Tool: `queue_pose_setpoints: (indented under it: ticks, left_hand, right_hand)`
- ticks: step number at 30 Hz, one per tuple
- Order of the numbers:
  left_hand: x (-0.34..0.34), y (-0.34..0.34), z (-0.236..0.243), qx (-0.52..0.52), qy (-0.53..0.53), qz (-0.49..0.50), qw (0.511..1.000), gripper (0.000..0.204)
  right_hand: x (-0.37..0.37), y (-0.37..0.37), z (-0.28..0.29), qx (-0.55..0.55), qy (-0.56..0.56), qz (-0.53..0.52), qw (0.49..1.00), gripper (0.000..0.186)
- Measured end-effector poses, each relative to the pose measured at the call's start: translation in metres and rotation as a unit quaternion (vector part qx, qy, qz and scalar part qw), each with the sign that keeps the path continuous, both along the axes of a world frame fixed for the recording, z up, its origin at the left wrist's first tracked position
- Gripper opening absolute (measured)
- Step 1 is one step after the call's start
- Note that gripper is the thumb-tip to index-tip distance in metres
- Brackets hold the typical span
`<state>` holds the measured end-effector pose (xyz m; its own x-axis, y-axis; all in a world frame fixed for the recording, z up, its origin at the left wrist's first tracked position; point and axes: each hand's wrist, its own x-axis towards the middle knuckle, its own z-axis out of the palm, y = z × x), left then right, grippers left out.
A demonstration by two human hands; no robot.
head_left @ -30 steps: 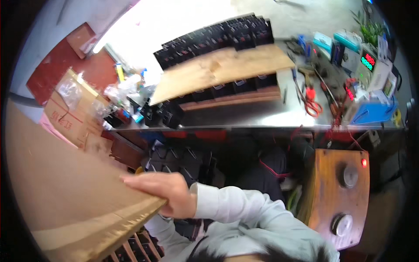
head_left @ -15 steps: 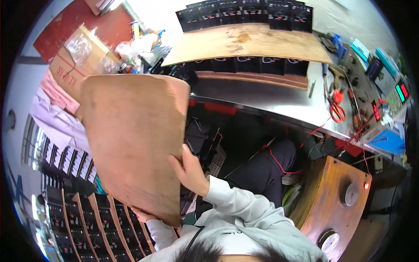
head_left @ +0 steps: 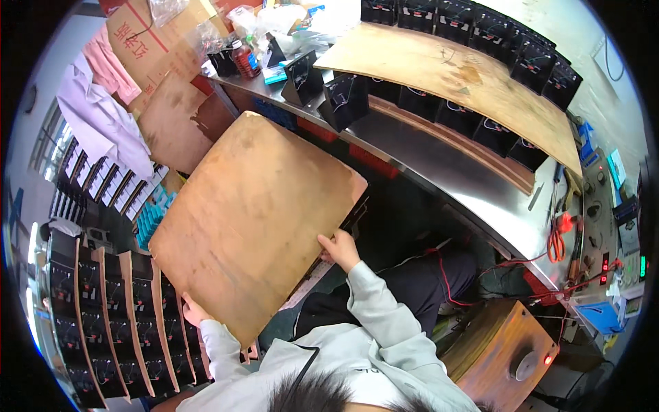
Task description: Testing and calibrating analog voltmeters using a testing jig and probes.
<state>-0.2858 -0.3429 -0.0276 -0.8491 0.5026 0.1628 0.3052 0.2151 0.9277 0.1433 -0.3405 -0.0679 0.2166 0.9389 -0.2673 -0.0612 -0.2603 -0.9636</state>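
Black units point(head_left: 87, 280): standing in rows at far left, wooden strips point(head_left: 139, 319) running between them.
Lilac cloth point(head_left: 96, 113): hanging in folds above the rack, just beside a pink cloth point(head_left: 115, 67).
Carton point(head_left: 161, 51): leaning behind the cloths; clear plastic is lying over its top.
Left hand point(head_left: 195, 311): gripping the board's lower-left edge, fingers curling against it; underside of the grip hidden.
Brown board point(head_left: 254, 223): slanting in front of the person, between rack and counter, both hands holding it; cannot tell whether anything is supporting it below.
Right hand point(head_left: 340, 250): pinching the board's lower-right edge, some fingers passing out of sight.
Plywood sheet point(head_left: 419, 60): lying over a row of black boxes point(head_left: 420, 103) on the metal counter point(head_left: 504, 223); more boxes are standing along its far edge.
Red-handled scissors point(head_left: 556, 246): resting near the counter's right end.
Wooden box point(head_left: 491, 353): standing below the counter, a red light glowing on it.
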Motion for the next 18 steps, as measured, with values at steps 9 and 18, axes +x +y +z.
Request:
queue_pose_setpoints:
  ticks: [9,18]
  left_hand:
    - [0.003,0.018,-0.021,-0.065,0.037,-0.011,0.997,0.065]
    - [-0.024,0.033,-0.061,-0.059,-0.063,-0.013,0.996,0.066]
  right_hand:
    - [0.033,-0.002,-0.027,-0.044,0.065,0.0,0.997,0.033]
    - [0.026,0.013,-0.019,-0.033,-0.036,0.014,0.999,0.031]
